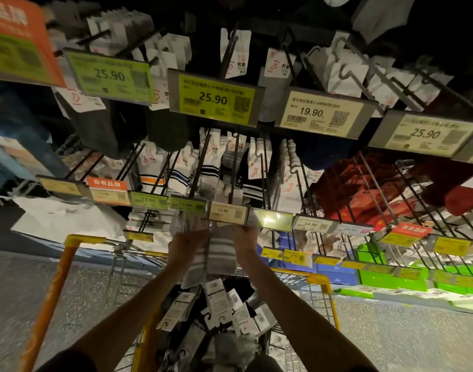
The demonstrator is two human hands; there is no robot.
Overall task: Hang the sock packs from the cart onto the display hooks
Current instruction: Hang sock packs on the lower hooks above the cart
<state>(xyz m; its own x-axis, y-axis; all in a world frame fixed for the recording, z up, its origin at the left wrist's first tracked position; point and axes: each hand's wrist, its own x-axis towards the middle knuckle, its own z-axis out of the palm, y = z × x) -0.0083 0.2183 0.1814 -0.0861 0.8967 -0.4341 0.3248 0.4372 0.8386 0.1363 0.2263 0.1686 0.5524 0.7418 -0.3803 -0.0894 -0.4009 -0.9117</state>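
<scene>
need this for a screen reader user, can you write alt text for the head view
The left hand and right hand hold a grey striped sock pack up against the display rack, just under a row of price tags. Below, a yellow-rimmed cart holds more sock packs.

Both bare forearms reach up from the lower edge, the left from 7 o'clock and the right from 5 o'clock, converging toward 12 o'clock with straight wrists. The left grip [188,241] and right grip [247,236] sit level, near each other but apart, fingers curled onto the upper part of the grey striped sock pack [222,253] between them. Their fingertips are hidden.
</scene>
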